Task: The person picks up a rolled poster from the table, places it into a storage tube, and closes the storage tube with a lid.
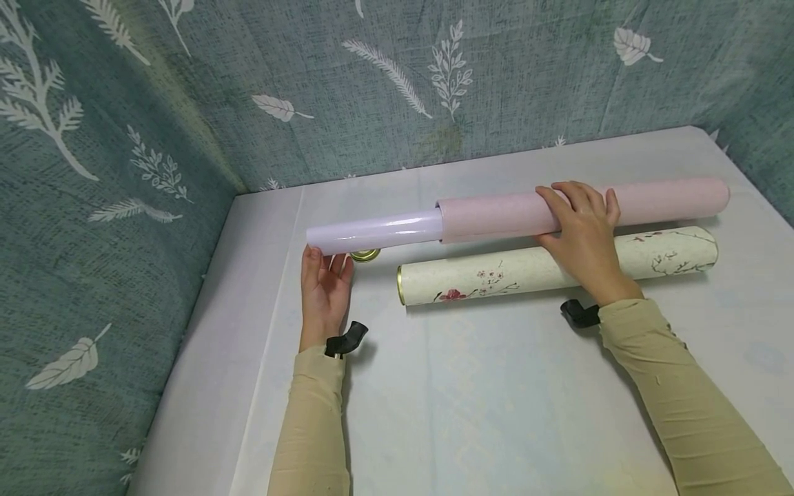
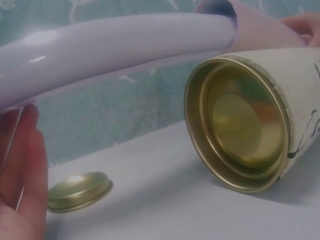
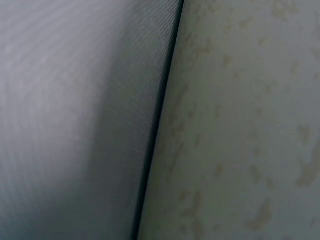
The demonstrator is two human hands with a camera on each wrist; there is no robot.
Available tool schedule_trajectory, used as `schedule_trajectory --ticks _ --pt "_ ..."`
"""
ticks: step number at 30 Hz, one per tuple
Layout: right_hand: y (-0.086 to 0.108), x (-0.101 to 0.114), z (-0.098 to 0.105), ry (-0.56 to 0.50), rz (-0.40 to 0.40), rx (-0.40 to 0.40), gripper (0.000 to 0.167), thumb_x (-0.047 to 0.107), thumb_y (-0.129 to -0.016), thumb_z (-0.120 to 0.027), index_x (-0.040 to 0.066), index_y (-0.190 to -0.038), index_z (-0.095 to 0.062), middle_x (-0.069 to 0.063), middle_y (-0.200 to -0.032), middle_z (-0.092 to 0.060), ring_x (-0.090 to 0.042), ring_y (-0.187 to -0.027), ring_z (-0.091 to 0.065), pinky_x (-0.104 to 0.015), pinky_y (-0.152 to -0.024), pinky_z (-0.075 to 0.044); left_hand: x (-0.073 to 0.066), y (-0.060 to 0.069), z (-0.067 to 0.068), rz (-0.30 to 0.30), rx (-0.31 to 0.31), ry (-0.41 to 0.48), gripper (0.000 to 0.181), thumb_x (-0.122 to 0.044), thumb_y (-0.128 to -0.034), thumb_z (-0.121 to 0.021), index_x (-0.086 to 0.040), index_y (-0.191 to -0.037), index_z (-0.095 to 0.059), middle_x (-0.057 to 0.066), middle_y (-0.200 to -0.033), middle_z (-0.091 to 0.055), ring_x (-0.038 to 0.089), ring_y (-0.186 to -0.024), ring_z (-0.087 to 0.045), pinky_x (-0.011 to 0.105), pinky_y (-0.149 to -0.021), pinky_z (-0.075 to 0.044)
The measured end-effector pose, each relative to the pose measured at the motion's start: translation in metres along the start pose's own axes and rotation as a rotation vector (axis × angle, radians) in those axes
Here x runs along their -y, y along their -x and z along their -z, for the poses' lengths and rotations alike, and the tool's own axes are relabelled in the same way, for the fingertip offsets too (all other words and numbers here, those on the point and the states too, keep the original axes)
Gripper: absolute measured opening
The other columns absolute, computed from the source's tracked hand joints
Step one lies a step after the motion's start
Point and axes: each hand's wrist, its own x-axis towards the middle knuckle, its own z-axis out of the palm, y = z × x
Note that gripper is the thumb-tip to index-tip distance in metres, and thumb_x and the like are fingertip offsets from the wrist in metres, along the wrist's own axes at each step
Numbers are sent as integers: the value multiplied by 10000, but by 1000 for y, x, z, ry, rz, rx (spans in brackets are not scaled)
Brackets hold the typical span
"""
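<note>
A glossy white paper roll (image 1: 378, 231) sticks out of the left mouth of a pink tube (image 1: 496, 215). My left hand (image 1: 325, 289) holds the roll's free left end, thumb at the near edge and fingers beneath. In the left wrist view, fingers (image 2: 30, 165) reach up to the roll's underside. My right hand (image 1: 584, 234) grips the pink tube from above around its middle. Just nearer lies a cream cardboard tube (image 1: 527, 272) with a blossom print, its left end closed by a recessed gold metal end (image 2: 240, 120). The right wrist view shows only the cream tube's surface (image 3: 240, 120) and pale cloth.
Under the roll, behind the left hand, a round gold lid (image 2: 80, 191) lies on the white-covered table (image 1: 496, 399). Green leaf-patterned fabric (image 1: 347, 89) hangs along the back and left sides. Black camera mounts (image 1: 347, 339) stick out from both wrists.
</note>
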Motion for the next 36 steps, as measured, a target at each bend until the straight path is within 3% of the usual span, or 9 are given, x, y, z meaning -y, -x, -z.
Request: schedule_trajectory --ticks 10,21,36 --pt "0 1 0 0 -2 1 698 114 -597 -822 141 -1225 -518 -112 -1231 -460 -311 -1198 -319 -543 -1008 -7 0 -1 0 33 75 29 344 -141 -886 -561 -146 -1217 -469 104 -1175 -515 268 -1040 -527 346 -811 -453" --pt "0 0 -1 6 0 -2 699 120 -599 -824 147 -1226 -517 -111 -1229 -463 -315 -1194 -325 -550 -1006 -18 2 2 -6 7 134 -146 377 -117 -896 -534 -112 -1259 -432 87 -1182 -485 251 -1054 -497 356 -850 -430" --pt "-1 0 1 -2 0 21 694 117 -606 -819 145 -1229 -514 -108 -1235 -464 -299 -1209 -321 -549 -1008 -14 2 3 -13 17 101 -190 329 -96 -899 -527 -101 -1221 -459 73 -1151 -489 221 -983 -517 337 -806 -443"
